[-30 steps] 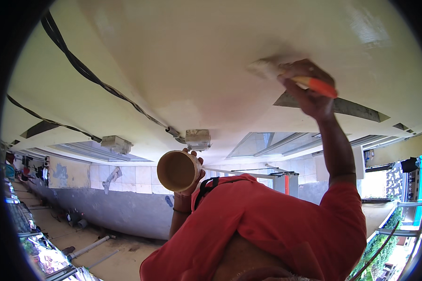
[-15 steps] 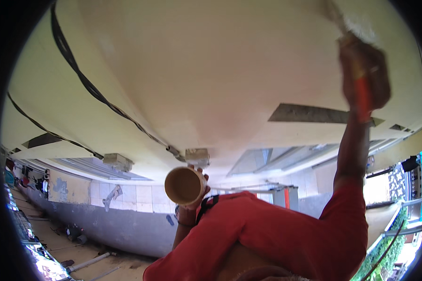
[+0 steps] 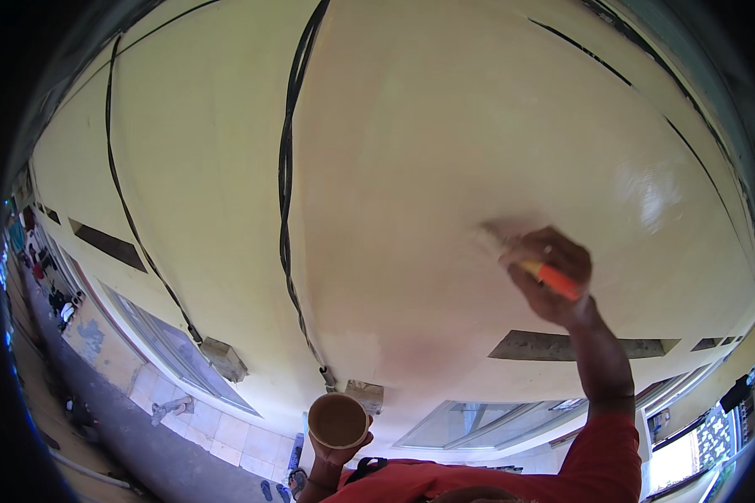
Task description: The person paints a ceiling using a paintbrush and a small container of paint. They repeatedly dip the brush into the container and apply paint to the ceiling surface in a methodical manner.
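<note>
My right hand [image 3: 552,267] is closed around a paintbrush [image 3: 562,282] with an orange handle end. The pale bristle end points left and is at the cream wall [image 3: 411,168], blurred by motion. Low in the view, my left hand [image 3: 333,453] grips a round, open-topped paint container [image 3: 339,421] with its mouth toward me. Something tan shows inside, though its level is hard to judge. A wet-looking sheen lies on the wall to the right of the brush.
Twisted black cables [image 3: 286,184] hang down the wall to a small box [image 3: 365,396] beside the container. A second cable [image 3: 117,180] runs to another box [image 3: 225,359]. Dark slot openings [image 3: 533,344] and windows [image 3: 486,423] sit lower. Slippers [image 3: 274,490] lie on the floor.
My right hand has come down and left across the wall with the brush, from the upper right. The view has shifted, showing more wall. The container stays in my left hand.
</note>
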Demonstrator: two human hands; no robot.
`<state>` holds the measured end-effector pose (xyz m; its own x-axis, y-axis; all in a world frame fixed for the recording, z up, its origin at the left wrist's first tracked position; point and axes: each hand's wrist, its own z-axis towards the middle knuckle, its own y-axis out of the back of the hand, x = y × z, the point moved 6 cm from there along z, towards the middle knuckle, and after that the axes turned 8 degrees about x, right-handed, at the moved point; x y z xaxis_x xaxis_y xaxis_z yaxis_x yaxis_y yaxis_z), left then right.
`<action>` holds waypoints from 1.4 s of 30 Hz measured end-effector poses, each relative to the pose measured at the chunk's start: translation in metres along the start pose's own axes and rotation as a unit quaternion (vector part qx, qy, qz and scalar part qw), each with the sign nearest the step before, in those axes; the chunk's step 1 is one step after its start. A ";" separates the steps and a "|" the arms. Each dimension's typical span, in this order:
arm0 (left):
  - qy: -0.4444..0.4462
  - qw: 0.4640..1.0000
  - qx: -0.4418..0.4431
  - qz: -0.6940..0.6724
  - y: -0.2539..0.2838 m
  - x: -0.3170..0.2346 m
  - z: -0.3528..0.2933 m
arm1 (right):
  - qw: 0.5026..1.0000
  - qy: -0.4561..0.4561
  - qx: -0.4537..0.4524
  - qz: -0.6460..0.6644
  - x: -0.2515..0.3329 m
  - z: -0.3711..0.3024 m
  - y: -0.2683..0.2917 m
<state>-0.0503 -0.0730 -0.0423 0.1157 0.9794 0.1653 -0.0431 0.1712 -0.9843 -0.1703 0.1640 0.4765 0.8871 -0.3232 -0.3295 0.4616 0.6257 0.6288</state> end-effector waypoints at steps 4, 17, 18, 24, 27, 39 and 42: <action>0.008 0.999 0.029 0.017 -0.003 0.004 0.007 | 0.936 0.163 -0.223 -0.218 0.012 0.088 0.067; -0.006 0.993 0.119 0.008 0.001 -0.004 -0.001 | 0.825 0.284 -0.266 -0.409 0.014 0.178 0.010; -0.003 0.993 0.121 0.011 0.005 -0.003 0.002 | 0.829 0.266 -0.248 -0.424 0.011 0.185 0.016; -0.016 0.994 0.104 0.019 -0.003 -0.007 0.003 | 0.898 0.177 -0.168 -0.365 -0.006 0.189 -0.008; -0.016 0.993 0.113 0.014 -0.004 -0.007 0.003 | 0.904 0.264 -0.120 -0.315 0.033 0.141 -0.072; -0.078 0.994 0.080 -0.016 0.013 -0.014 -0.021 | 0.954 0.159 0.220 0.128 0.122 -0.050 -0.232; -0.090 0.990 0.109 -0.018 0.010 -0.020 -0.035 | 0.977 0.106 0.163 0.090 0.086 0.006 -0.224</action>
<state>-0.0185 -0.0946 -0.0578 -0.0572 0.9721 0.2275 -0.2583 0.2057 -0.9439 -0.1975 -0.0080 0.3120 0.9494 -0.0539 -0.3093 0.3054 0.3876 0.8698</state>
